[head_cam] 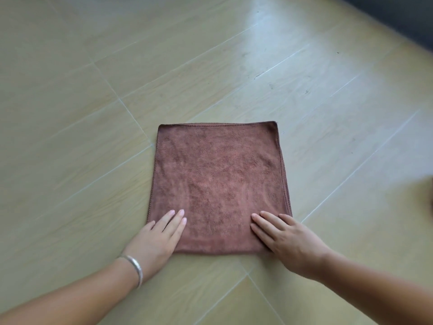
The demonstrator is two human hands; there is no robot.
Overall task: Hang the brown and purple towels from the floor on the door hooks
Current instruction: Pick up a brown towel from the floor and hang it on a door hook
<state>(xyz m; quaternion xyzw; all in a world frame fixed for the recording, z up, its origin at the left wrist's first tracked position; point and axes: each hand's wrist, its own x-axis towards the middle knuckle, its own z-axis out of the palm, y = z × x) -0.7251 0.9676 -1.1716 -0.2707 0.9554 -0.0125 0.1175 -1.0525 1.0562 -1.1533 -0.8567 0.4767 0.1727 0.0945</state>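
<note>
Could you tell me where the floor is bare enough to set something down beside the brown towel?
Bare floor lies left of, right of and beyond the brown towel. It is crowded only at the towel's near edge, where the left hand and right hand lie flat.

The brown towel (219,184) is soft cloth with a short, fuzzy pile, matt all over, the nap brushed into lighter and darker patches; its edges carry a stitched overlock seam. The floor (93,90) is laid in large tiles with a pale wood-grain look, smooth and semi-glossy, with a bright sheen of reflected light toward the far right and thin light grout lines between them. The bracelet (136,268) on the left wrist is polished silvery metal, smooth and shiny
</note>
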